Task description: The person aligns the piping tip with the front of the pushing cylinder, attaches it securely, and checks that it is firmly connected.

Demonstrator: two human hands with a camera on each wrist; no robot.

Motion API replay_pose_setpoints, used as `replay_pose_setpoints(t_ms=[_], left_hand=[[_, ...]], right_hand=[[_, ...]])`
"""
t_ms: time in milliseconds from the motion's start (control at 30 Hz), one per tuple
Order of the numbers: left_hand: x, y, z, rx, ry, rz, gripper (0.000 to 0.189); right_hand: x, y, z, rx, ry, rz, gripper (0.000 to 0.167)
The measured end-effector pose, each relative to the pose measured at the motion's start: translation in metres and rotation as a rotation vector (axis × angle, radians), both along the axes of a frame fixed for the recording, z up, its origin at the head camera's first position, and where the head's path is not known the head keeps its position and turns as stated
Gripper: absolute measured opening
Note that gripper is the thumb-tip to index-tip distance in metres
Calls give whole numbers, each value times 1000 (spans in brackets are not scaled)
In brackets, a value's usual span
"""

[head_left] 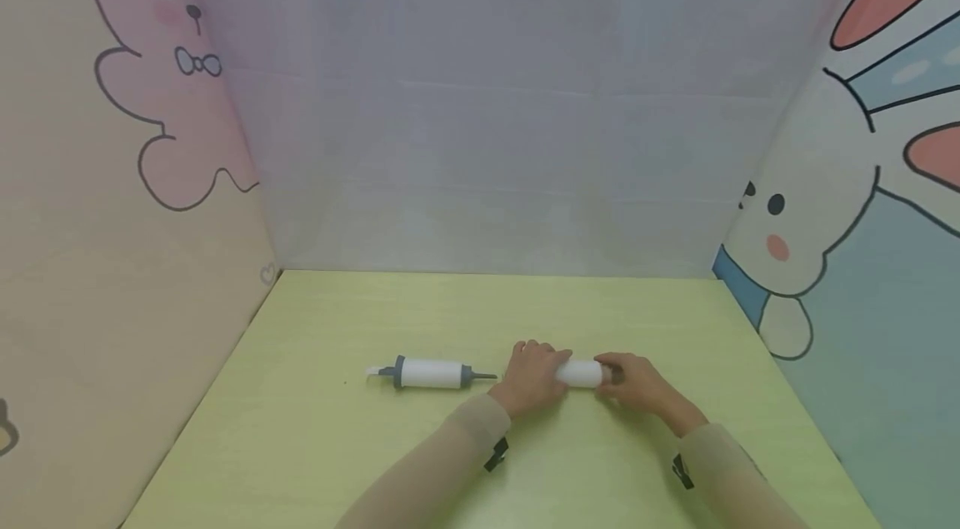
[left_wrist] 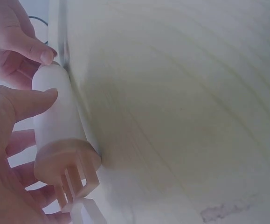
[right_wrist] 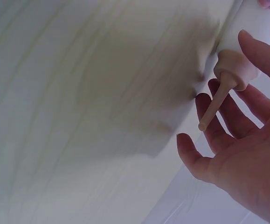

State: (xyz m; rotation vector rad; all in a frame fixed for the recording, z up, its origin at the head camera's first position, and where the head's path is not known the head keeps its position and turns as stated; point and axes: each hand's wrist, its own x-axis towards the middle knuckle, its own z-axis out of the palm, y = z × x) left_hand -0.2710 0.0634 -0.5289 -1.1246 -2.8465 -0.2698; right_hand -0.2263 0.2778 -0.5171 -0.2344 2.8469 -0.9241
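A balloon pump (head_left: 579, 373) with a white barrel lies sideways between both hands, low over the table. My left hand (head_left: 531, 379) grips its handle end, thumb laid along the barrel and fingers curled underneath. In the left wrist view a tan collar (left_wrist: 62, 158) and a slotted handle show below the thumb. My right hand (head_left: 636, 381) holds the other end, its thumb on the barrel close to the tan cap (right_wrist: 232, 67). A thin tan nozzle (right_wrist: 215, 103) sticks out over the right fingers.
A second balloon pump (head_left: 431, 373), white with grey ends, lies to the left, its nozzle pointing at my left hand. The pale green table (head_left: 285, 429) meets a white back curtain (head_left: 495, 137) and cartoon-printed side panels at left and right.
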Motion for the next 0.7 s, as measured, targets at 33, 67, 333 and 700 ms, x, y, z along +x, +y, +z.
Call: replay_pose_setpoints(t_ms=[33, 67, 333, 700], left_hand=[[0, 0, 0, -5, 3, 0, 51], [0, -1, 1, -8, 5, -1, 51], [0, -3, 9, 2, -7, 7, 52], [2, -7, 18, 15, -4, 5, 53]], right_hand=[[0, 0, 0, 2, 0, 4, 50], [0, 0, 1, 3, 1, 4, 50], [-3, -3, 7, 20, 27, 40, 54], [0, -3, 9, 24, 29, 43, 57]])
